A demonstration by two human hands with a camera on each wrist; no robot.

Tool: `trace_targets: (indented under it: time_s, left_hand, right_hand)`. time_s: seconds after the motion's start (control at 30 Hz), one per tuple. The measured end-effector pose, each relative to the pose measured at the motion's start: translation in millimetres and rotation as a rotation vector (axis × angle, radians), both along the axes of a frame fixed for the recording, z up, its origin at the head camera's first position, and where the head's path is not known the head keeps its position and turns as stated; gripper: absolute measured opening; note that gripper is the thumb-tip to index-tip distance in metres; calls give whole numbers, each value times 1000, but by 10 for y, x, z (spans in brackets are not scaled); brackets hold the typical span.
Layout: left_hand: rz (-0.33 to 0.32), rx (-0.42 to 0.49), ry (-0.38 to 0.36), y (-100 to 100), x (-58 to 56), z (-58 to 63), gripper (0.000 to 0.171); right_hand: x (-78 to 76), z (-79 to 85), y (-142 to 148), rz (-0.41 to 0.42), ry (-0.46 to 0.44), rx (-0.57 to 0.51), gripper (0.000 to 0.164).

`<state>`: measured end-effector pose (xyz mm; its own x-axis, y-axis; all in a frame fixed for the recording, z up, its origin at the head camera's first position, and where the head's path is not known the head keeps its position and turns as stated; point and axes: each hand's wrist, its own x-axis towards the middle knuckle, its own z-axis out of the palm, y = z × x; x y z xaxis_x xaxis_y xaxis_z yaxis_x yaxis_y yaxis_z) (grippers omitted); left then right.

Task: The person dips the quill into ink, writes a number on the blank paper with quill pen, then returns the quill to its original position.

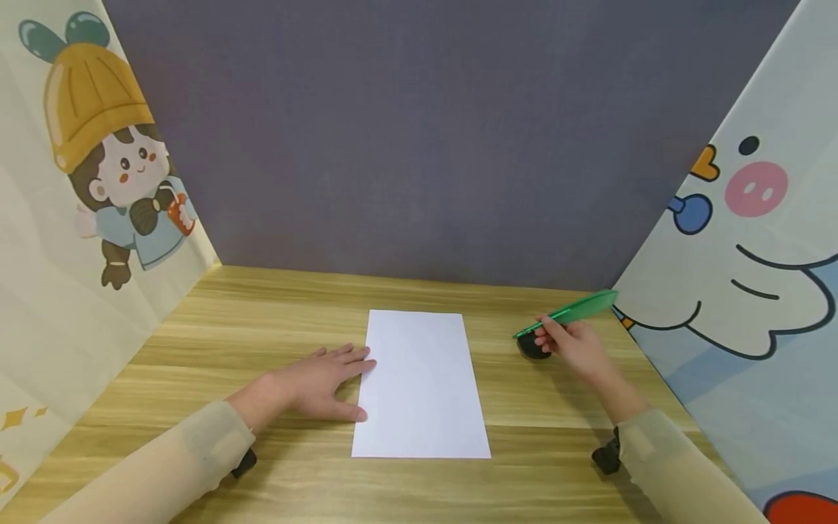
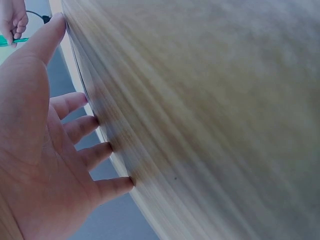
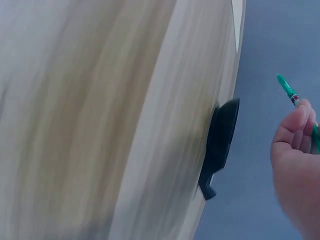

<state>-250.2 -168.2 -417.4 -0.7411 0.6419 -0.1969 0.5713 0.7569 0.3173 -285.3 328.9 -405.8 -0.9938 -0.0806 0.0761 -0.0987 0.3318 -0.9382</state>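
One green feather pen [image 1: 585, 307], pinched in the right hand [image 1: 579, 349] above a black dish [image 1: 532, 348], could tip it if lowered askew, while the spread left hand [image 1: 319, 382] touches the white paper [image 1: 422, 386].

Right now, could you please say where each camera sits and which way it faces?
Head: head-worn, facing forward and down at the white paper; left hand, right hand and sleeves show.
Left wrist: worn there, facing along the wooden tabletop; left hand shows, right hand beyond.
Right wrist: worn there, facing the black dish; right hand shows, holding the green feather pen.
Head and right wrist share dish and pen.
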Motion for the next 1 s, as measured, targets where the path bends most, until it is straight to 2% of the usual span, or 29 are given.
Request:
trace_targets:
  time_s: [0.27, 0.6, 1.0]
  left_hand:
    - [5, 0, -1, 8, 4, 2, 102]
    - [4, -5, -4, 0, -11, -9, 101]
    - [5, 2, -18, -3, 3, 7, 101]
  right_hand:
    - [-53, -13, -213, 58, -2, 2, 53]
    - [-145, -5, -555, 79, -26, 28, 52]
    - [-269, -18, -922, 139, -18, -16, 43]
